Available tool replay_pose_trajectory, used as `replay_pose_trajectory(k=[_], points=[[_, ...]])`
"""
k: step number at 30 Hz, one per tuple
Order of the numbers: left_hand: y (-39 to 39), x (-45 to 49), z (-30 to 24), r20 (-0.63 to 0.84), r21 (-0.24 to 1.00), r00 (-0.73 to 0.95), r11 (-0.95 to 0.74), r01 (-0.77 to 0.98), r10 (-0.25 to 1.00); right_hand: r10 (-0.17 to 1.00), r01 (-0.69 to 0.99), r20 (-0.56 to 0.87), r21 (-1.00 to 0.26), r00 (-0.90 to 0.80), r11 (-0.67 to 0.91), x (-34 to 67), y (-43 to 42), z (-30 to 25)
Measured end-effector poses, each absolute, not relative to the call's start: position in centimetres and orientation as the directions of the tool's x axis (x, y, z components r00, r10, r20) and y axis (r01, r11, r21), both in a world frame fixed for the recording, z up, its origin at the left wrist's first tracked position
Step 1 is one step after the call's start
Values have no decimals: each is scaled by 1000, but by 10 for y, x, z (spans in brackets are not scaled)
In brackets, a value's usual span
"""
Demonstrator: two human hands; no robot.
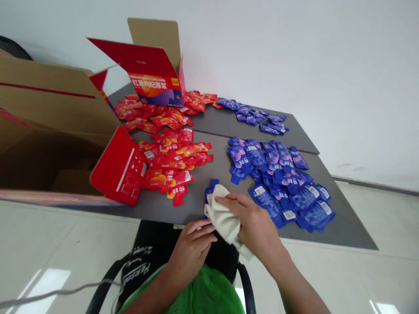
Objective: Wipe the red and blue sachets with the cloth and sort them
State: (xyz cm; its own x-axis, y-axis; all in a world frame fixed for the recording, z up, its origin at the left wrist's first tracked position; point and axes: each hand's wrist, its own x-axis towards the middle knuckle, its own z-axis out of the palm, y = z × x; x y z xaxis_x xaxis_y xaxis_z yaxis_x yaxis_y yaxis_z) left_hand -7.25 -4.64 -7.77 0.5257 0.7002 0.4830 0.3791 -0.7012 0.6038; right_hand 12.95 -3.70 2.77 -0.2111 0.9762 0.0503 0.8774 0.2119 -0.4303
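Both forearms enter from the bottom of the view, elbows out of frame, and converge on a crumpled off-white cloth [224, 213], which sits at the near edge of a grey table [347, 231]. Left hand [191, 250]: back of hand up, wrist low, fingers curled inward, fingertips [204, 231] against the lower edge of the cloth. Right hand [248, 218]: reaches across from the right, palm down, fingers extended leftward over the top of the cloth. Grip: both hands closed together on the cloth, which bunches between them; its lower end hangs past the right wrist.

Relative to the cloth: a few blue sachets [211, 187] lie just behind its far corner, partly covered. A large spread of blue sachets [278, 183] lies just beyond the right hand, and red sachets [173, 161] lie to the left, well beyond the left hand. Further back and left stand a cardboard box [49, 131] and a red printed carton [152, 74]. Directly below the cloth are a black printed garment [147, 257] and green mesh fabric [206, 292].
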Motion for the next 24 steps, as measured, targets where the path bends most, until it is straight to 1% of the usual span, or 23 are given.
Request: replay_pose_trajectory(k=[2, 4, 7, 10, 12, 15, 17, 18, 21, 22, 24], points=[[-47, -73, -78, 460, 607, 532, -689, 396, 711, 967, 884, -54, -421, -249, 204, 125, -52, 21], [-46, -74, -78, 449, 605, 538, -686, 404, 713, 965, 887, -96, -425, -243, 181, 120, -47, 13], [-43, -75, -79, 460, 605, 548, -698, 382, 699, 980, 896, -43, -413, -196, 161, 117, -9, 4], [-41, -75, -79, 470, 615, 545, -700, 362, 694, 988, 933, -7, -330, -154, 143, 120, 35, 8], [-42, -74, -79, 470, 623, 536, -694, 362, 701, 992, 945, 21, -301, -126, 126, 123, 46, 17], [-44, -73, -79, 470, 622, 533, -692, 366, 704, 986, 923, 119, -356, -114, 149, 126, 25, 31], [-46, -73, -78, 469, 614, 534, -694, 375, 704, 981, 894, 140, -409, -136, 182, 126, -6, 36], [-47, -73, -78, 464, 611, 535, -693, 383, 706, 982, 891, 107, -413, -158, 189, 125, -21, 37], [-47, -73, -78, 447, 604, 543, -688, 403, 711, 971, 895, -57, -403, -233, 191, 120, -50, 30], [-47, -74, -78, 443, 603, 546, -687, 406, 711, 968, 896, -91, -405, -236, 180, 119, -51, 26], [-46, -74, -78, 451, 602, 542, -690, 402, 709, 970, 895, -101, -417, -219, 158, 118, -39, 16]])
